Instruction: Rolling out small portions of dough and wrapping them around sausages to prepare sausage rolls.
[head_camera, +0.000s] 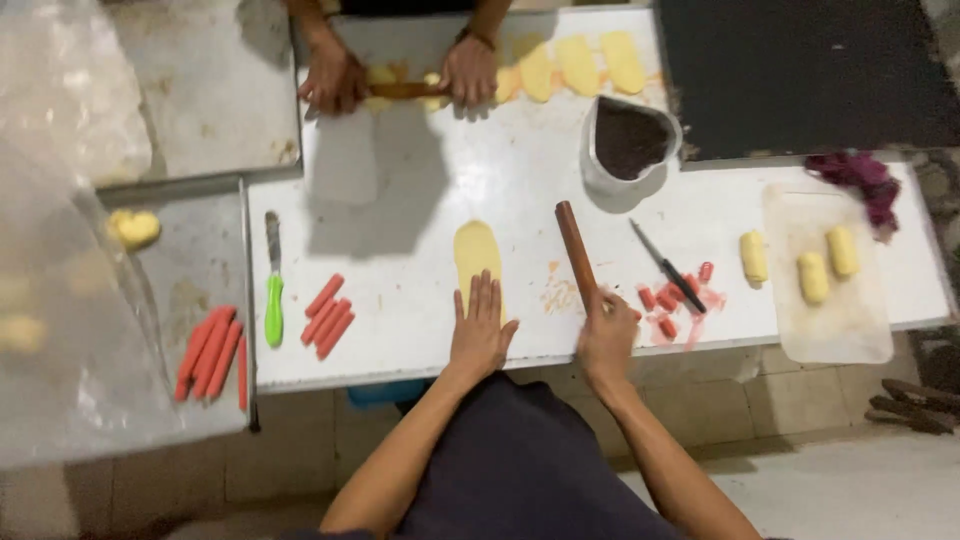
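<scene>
Centrally, left hand (481, 333) flat and open on yellow dough oval (476, 252); right hand (607, 336) closed around wooden rolling pin (577, 252).

On the table (420, 200), the flattened dough (474, 250) lies in the middle, with the left hand (480, 335) on its near end at 6 o'clock. The rolling pin (577, 255) is at 3 o'clock from the dough, its near end in the right hand (607, 340). The bowl (628, 142) stands at 1 o'clock, the sausages (327, 315) at 8 o'clock.
</scene>
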